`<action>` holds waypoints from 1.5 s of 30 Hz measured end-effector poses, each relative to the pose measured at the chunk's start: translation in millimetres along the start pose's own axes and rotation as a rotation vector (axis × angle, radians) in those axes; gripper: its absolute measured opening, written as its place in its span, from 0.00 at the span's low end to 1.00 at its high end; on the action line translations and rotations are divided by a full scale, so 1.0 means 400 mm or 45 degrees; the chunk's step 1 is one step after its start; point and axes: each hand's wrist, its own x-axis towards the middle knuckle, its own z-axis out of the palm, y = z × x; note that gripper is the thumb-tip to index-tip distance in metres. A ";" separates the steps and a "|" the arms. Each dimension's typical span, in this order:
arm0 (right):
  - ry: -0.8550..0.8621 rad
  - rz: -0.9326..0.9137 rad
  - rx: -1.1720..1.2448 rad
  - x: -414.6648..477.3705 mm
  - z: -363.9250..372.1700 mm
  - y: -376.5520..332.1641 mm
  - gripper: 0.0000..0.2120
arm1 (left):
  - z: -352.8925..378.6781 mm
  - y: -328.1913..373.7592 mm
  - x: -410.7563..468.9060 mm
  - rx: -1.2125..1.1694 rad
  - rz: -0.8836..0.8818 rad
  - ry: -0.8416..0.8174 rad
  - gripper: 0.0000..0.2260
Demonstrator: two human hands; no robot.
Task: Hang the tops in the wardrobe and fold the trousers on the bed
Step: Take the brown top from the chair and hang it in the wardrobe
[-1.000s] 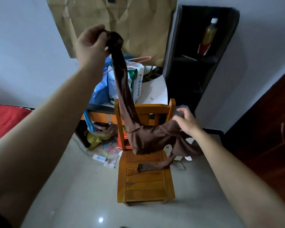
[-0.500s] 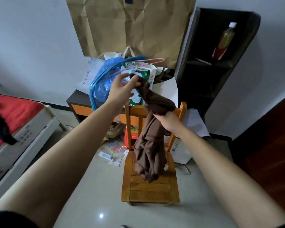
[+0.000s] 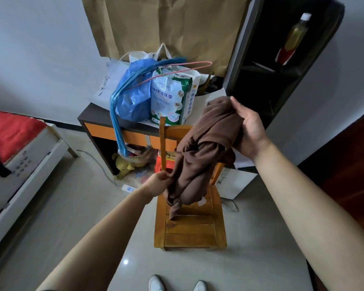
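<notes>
A soft brown garment hangs in limp, bunched folds between the two hands, above a slatted orange-brown wooden chair. The right hand, the higher one, curls its fingers round the rolled top of the cloth, while the left hand, lower down, pinches a gathered edge. Beyond the hands a dark desk carries a crinkled blue plastic bag; far left of the left hand lies a red-covered bed.
</notes>
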 end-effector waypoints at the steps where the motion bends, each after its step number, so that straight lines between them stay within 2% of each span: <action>1: 0.048 -0.010 -0.033 0.008 -0.021 0.006 0.27 | 0.000 0.014 -0.002 -0.108 0.016 0.064 0.09; 3: 0.273 0.020 -0.221 0.032 -0.072 0.025 0.25 | -0.012 0.042 -0.002 -0.281 0.002 0.217 0.07; 5: 0.495 0.083 -0.589 0.044 -0.126 0.057 0.21 | -0.036 0.071 0.001 -0.271 0.032 0.362 0.06; 6: 0.539 0.144 -0.796 0.044 -0.150 0.078 0.20 | -0.050 0.086 0.000 -0.279 0.076 0.405 0.07; 10: 0.549 0.513 -1.435 0.018 -0.228 0.184 0.19 | -0.092 0.169 -0.021 -0.354 0.335 0.362 0.04; 13: 0.444 0.568 -1.774 0.015 -0.216 0.230 0.28 | -0.114 0.243 -0.051 -0.427 0.535 0.229 0.07; 17: 0.079 0.287 -1.721 0.022 -0.104 0.210 0.46 | -0.125 0.331 -0.083 -0.585 0.576 0.121 0.08; 19: -0.077 0.338 -1.684 0.025 -0.051 0.204 0.52 | -0.120 0.356 -0.090 -0.623 0.522 0.156 0.06; 21: -0.086 0.341 -1.729 0.013 -0.013 0.225 0.57 | -0.115 0.374 -0.099 -0.665 0.468 0.205 0.06; 23: 0.078 0.169 -1.729 -0.006 0.008 0.262 0.50 | -0.115 0.387 -0.106 -0.778 0.428 0.260 0.09; 25: 0.234 0.021 -1.640 -0.026 0.024 0.292 0.34 | -0.120 0.401 -0.116 -0.961 0.389 0.273 0.12; 26: 0.239 0.060 -1.590 -0.032 0.031 0.301 0.28 | -0.124 0.407 -0.121 -1.049 0.385 0.263 0.13; 27: 0.186 0.146 -1.533 -0.036 0.037 0.310 0.26 | -0.126 0.414 -0.128 -1.127 0.384 0.243 0.12; 28: 0.093 0.243 -1.490 -0.036 0.038 0.320 0.29 | -0.129 0.421 -0.130 -1.180 0.382 0.221 0.11; 30: -0.038 0.355 -1.489 -0.038 0.051 0.333 0.48 | -0.135 0.432 -0.131 -1.219 0.387 0.213 0.07; 31: -0.042 0.380 -1.498 -0.037 0.056 0.337 0.56 | -0.139 0.436 -0.129 -1.225 0.396 0.212 0.07; 32: -0.012 0.377 -1.485 -0.034 0.059 0.337 0.58 | -0.143 0.440 -0.127 -1.227 0.408 0.204 0.08; 33: 0.016 0.359 -1.437 -0.032 0.060 0.331 0.55 | -0.145 0.443 -0.128 -1.229 0.432 0.188 0.10; 34: 0.034 0.332 -1.365 -0.026 0.055 0.326 0.47 | -0.146 0.444 -0.131 -1.208 0.463 0.185 0.10; 36: 0.056 0.241 -1.272 -0.014 0.040 0.315 0.24 | -0.146 0.440 -0.134 -1.088 0.534 0.253 0.08; 37: 0.118 0.160 -1.306 -0.007 0.028 0.310 0.16 | -0.149 0.436 -0.133 -0.977 0.566 0.344 0.06; 39: 0.309 0.046 -1.347 0.005 -0.001 0.294 0.14 | -0.170 0.418 -0.119 -0.661 0.598 0.594 0.07; 42: 0.546 -0.007 -1.187 0.012 -0.045 0.249 0.16 | -0.220 0.382 -0.097 -0.166 0.615 0.857 0.07; 44: 0.626 -0.074 -1.076 0.013 -0.076 0.210 0.16 | -0.247 0.353 -0.087 0.040 0.563 0.898 0.07; 45: 0.625 -0.121 -1.021 0.008 -0.083 0.188 0.17 | -0.254 0.337 -0.080 0.032 0.514 0.865 0.08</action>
